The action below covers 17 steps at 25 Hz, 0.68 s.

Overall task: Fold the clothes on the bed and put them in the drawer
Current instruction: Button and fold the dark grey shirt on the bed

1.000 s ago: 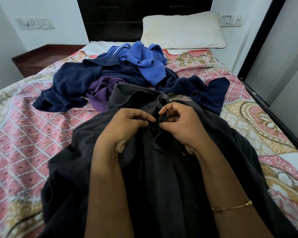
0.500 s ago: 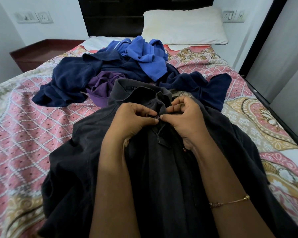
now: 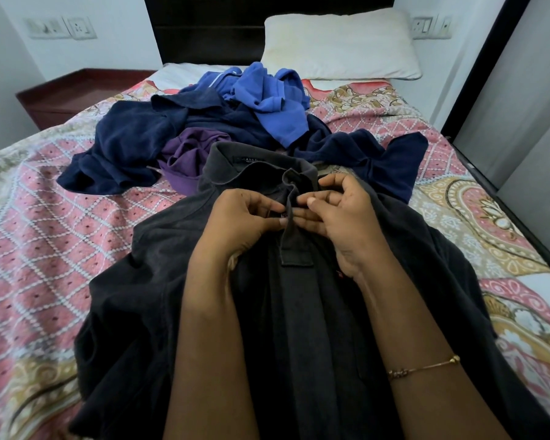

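Observation:
A dark grey polo shirt (image 3: pixel 146 281) lies spread front-up on the bed, collar away from me. My left hand (image 3: pixel 242 217) and my right hand (image 3: pixel 340 214) meet at its button placket just below the collar. Both pinch the placket fabric between thumb and fingertips. Beyond the collar lies a pile of unfolded clothes: a navy garment (image 3: pixel 131 144), a purple one (image 3: pixel 188 154), a bright blue one (image 3: pixel 270 96) and another navy piece (image 3: pixel 378 160).
The bed has a pink and cream patterned cover (image 3: pixel 45 217). A white pillow (image 3: pixel 340 46) leans against the dark headboard (image 3: pixel 204 27). A brown bedside cabinet (image 3: pixel 64 93) stands at the far left. A dark-framed wardrobe door (image 3: pixel 521 106) runs along the right.
Both hands have moved a little up the placket toward the collar, still pinching it. The view has shifted slightly closer to the shirt.

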Tool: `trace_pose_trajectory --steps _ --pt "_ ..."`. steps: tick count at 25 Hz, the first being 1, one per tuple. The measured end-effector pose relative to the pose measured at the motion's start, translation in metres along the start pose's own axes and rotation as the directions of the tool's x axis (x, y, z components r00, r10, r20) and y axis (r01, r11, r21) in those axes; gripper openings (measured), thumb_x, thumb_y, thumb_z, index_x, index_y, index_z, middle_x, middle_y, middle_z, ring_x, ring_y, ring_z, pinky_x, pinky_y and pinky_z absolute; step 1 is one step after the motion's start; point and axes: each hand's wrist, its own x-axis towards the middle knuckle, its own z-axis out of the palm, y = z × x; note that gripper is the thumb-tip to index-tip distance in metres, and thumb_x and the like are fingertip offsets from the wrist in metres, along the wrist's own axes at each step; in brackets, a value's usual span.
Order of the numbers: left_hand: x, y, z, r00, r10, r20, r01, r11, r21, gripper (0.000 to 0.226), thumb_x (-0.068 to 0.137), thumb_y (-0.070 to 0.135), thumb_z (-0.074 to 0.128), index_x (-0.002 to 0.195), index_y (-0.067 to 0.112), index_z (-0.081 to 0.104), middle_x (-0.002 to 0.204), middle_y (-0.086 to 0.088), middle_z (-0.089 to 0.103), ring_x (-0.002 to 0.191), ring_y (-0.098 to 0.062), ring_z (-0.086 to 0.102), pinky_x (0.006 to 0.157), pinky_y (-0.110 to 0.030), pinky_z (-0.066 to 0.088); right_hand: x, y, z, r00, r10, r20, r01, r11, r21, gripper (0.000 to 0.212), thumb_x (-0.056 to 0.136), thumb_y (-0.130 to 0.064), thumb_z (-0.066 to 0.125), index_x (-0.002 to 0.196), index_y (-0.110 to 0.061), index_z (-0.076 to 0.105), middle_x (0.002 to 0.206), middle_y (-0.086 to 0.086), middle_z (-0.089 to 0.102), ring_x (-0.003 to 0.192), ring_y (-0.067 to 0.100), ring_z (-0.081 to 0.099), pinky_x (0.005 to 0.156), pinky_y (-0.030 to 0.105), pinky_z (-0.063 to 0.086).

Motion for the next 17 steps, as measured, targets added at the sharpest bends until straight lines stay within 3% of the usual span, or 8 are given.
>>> trace_pose_trajectory --steps 2,6,11,14,17 --pt "0.0 -0.001 0.001 1.0 0.01 -0.014 -0.01 0.999 -0.043 0.014 0.072 0.003 0.075 0.081 0.01 0.068 0.077 -0.014 0.066 0.069 -0.018 0.058 0.072 -0.03 0.054 0.0 0.001 -0.002 0.996 0.071 0.061 -0.078 0.99 0.115 0.029 0.085 0.013 0.052 0.093 -0.014 0.048 0.079 0.007 0.064 0.064 0.012 0.067 0.06 0.022 0.057" --pt "-0.001 -0.004 0.004 1.0 0.006 -0.021 -0.007 0.999 -0.048 0.012 0.071 0.002 0.077 0.078 0.009 0.07 0.088 -0.026 0.069 0.078 -0.03 0.062 0.085 -0.049 0.054 0.001 0.009 -0.003 0.991 0.105 0.08 -0.106 0.994 0.008 0.031 0.077 0.008 0.066 0.098 -0.01 0.053 0.078 0.004 0.066 0.067 0.01 0.065 0.061 0.019 0.055" --pt "-0.001 -0.003 0.005 1.0 -0.001 0.007 0.002 0.994 -0.112 0.012 0.072 0.001 0.074 0.073 0.011 0.069 0.08 -0.017 0.07 0.077 -0.026 0.064 0.084 -0.04 0.055 0.004 0.009 -0.008 0.952 0.271 0.143 -0.299 0.923 0.244 0.024 0.082 0.011 0.058 0.101 -0.005 0.054 0.082 0.01 0.066 0.066 0.014 0.066 0.063 0.02 0.057" --pt "0.0 -0.005 0.005 1.0 -0.016 0.014 0.017 0.997 -0.074 0.014 0.073 0.004 0.074 0.068 0.016 0.068 0.069 -0.006 0.067 0.068 -0.015 0.062 0.076 -0.03 0.055 0.004 0.009 -0.004 0.953 0.279 0.116 -0.301 0.906 0.299 0.027 0.08 0.015 0.056 0.095 -0.008 0.055 0.077 0.008 0.064 0.061 0.014 0.066 0.059 0.02 0.057" --pt "0.002 -0.004 0.007 0.998 -0.055 0.014 0.055 0.998 -0.043 0.019 0.078 0.007 0.071 0.064 0.018 0.068 0.068 -0.005 0.067 0.066 -0.014 0.061 0.068 -0.026 0.052 0.004 0.012 0.001 0.97 0.24 0.033 -0.24 0.931 0.276 0.033 0.077 0.018 0.058 0.092 -0.011 0.055 0.073 0.005 0.054 0.063 0.015 0.059 0.056 0.02 0.056"
